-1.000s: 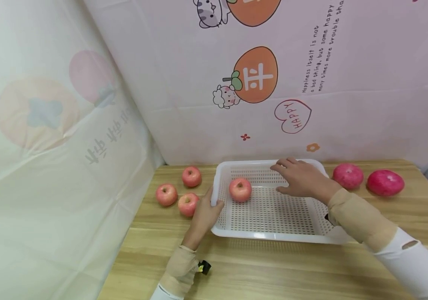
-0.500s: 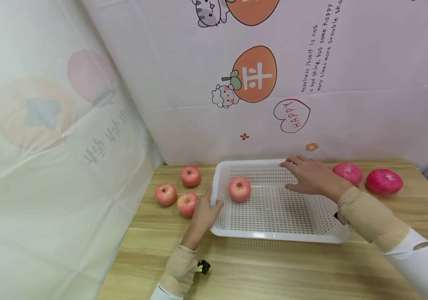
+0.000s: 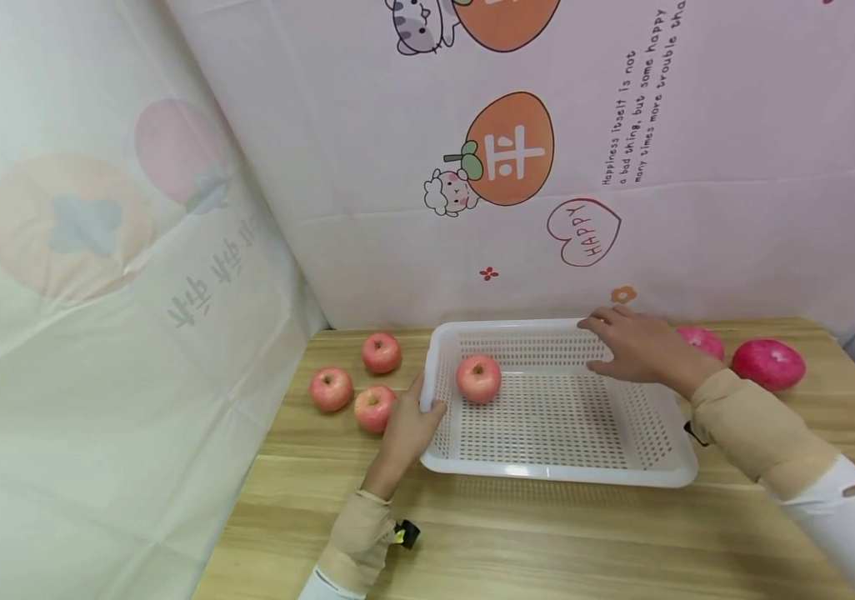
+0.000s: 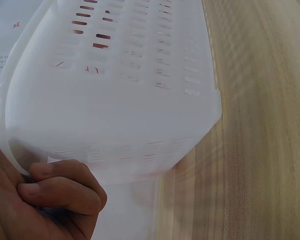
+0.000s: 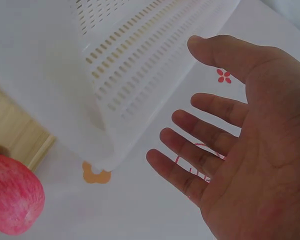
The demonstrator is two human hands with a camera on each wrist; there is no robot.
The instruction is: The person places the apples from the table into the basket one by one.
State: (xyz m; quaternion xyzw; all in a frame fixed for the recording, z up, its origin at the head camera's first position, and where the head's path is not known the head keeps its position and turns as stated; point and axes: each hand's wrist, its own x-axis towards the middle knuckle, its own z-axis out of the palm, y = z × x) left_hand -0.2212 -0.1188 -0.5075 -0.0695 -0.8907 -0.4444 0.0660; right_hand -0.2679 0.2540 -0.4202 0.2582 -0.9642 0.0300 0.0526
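Note:
A white perforated plastic basket (image 3: 547,475) stands on the wooden table with one red apple (image 3: 479,380) inside, toward its left end. My left hand (image 3: 410,425) grips the left rim; in the left wrist view its curled fingers (image 4: 65,190) lie against the outside of the basket. Over the back right part of the basket hovers my right hand (image 3: 641,348), holding nothing. The right wrist view shows its fingers spread and fairly straight, apart from the basket wall (image 5: 140,55).
Three more apples (image 3: 332,389) lie left of the basket, one close to my left hand. To the right are two larger pink-red fruits (image 3: 768,364), one partly hidden behind my right hand. A white printed cloth (image 3: 397,258) hangs behind the table (image 3: 472,542).
My right hand has moved to the right, from above the middle of the basket toward its back right corner. The left hand, basket and apples have stayed in place.

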